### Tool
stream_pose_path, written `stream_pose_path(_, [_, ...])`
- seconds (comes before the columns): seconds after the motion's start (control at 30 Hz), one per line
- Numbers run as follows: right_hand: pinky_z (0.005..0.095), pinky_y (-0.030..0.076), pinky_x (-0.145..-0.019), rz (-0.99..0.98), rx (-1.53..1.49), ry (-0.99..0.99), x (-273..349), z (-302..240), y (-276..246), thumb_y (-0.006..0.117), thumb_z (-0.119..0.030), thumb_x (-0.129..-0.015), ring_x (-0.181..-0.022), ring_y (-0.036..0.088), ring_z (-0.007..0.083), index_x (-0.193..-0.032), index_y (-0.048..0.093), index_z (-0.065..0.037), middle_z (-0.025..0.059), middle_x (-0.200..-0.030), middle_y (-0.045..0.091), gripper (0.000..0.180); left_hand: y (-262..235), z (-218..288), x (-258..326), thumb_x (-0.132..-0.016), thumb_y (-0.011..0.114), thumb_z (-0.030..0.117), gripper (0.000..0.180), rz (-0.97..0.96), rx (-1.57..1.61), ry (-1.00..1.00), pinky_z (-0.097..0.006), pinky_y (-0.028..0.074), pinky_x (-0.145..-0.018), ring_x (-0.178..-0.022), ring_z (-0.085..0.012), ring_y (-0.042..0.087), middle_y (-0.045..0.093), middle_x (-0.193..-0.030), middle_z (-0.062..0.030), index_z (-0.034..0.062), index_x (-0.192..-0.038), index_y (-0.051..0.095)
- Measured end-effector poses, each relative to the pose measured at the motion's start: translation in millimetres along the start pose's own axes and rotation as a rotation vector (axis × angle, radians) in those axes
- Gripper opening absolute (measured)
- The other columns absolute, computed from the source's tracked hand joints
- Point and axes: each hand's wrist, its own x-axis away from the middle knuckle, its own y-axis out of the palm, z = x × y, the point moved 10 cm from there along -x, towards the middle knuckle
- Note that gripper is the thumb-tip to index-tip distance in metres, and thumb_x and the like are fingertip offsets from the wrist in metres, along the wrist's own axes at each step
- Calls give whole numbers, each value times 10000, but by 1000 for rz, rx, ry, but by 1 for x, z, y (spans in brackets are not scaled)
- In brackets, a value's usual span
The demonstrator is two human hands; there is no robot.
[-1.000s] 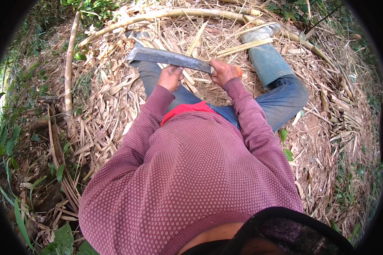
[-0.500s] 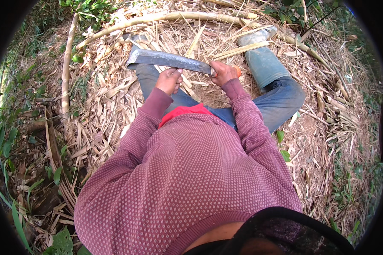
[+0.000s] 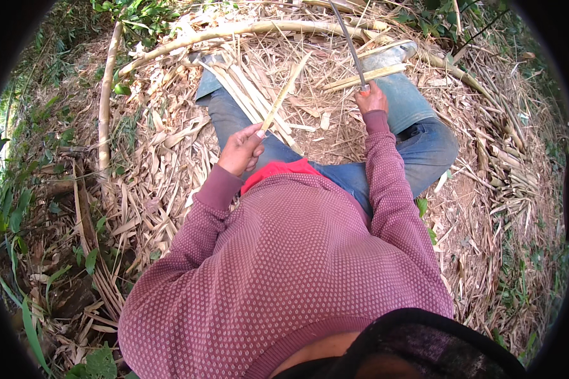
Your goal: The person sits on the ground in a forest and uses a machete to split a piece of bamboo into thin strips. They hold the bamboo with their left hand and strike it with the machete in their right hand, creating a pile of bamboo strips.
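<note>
I sit on the ground in a maroon knit sweater and blue jeans, legs stretched ahead. My left hand (image 3: 241,150) grips a thin pale bamboo strip (image 3: 286,91) that slants up and to the right over my left thigh. My right hand (image 3: 371,100) holds the handle of a long dark blade (image 3: 348,41), raised so the blade points away toward the top of the view. The two hands are apart, one over each leg. More split bamboo strips (image 3: 246,95) lie across my left leg.
Dry bamboo husks and shavings cover the ground all round. A long curved bamboo pole (image 3: 234,31) lies across the far side, and another stem (image 3: 105,107) runs along the left. Cut strips (image 3: 367,77) lie by my right knee. Green weeds (image 3: 19,208) edge the left side.
Earlier both hands held the broad blade crosswise in front of me. Now my right hand has swung it up and to the right, and my left hand holds a bamboo strip instead.
</note>
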Motion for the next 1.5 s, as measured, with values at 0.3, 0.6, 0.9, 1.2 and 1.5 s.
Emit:
stream_pose_path(0.3, [389, 495, -564, -85, -112, -573, 74, -118, 0, 568, -113, -710, -671, 605, 273, -905, 513, -120, 67, -758, 588, 202, 7, 14, -51, -955, 366, 249, 312, -4, -140, 37, -181, 223, -364, -420, -26, 293, 377, -611, 60, 64, -1164, 505])
stream_pose_path(0.6, [407, 493, -619, -225, -36, -555, 71, -114, 18, 596, -110, -684, -763, 606, 287, -915, 501, -125, 71, -828, 588, 251, 1, 19, -49, -958, 382, 236, 284, 76, -442, 164, -191, 150, -353, -400, -10, 197, 282, -547, 95, 66, -1123, 540])
stream_pose_path(0.9, [444, 479, -619, -147, -7, -372, 40, -81, 19, 589, -179, -706, -711, 613, 312, -849, 510, -126, 84, -739, 602, 172, 3, 13, -13, -943, 407, 220, 261, 33, -321, 67, -208, 205, -367, -423, -29, 255, 321, -551, 76, 57, -1073, 565])
stream_pose_path(1.2, [453, 486, -625, -178, 57, -286, 39, -65, 27, 581, -173, -703, -693, 615, 346, -875, 544, -145, 127, -713, 619, 178, -7, 4, 1, -942, 405, 188, 252, 4, -315, 43, -196, 195, -370, -420, -21, 246, 308, -548, 84, 44, -1095, 544])
stream_pose_path(1.5, [413, 503, -689, -38, -88, 148, -2, 16, 18, 617, -269, -751, -759, 641, 276, -903, 602, -50, 142, -727, 637, 267, -60, -7, 46, -944, 413, 209, 251, 63, -418, 84, -201, 217, -387, -422, -31, 264, 305, -524, 86, 39, -1061, 556])
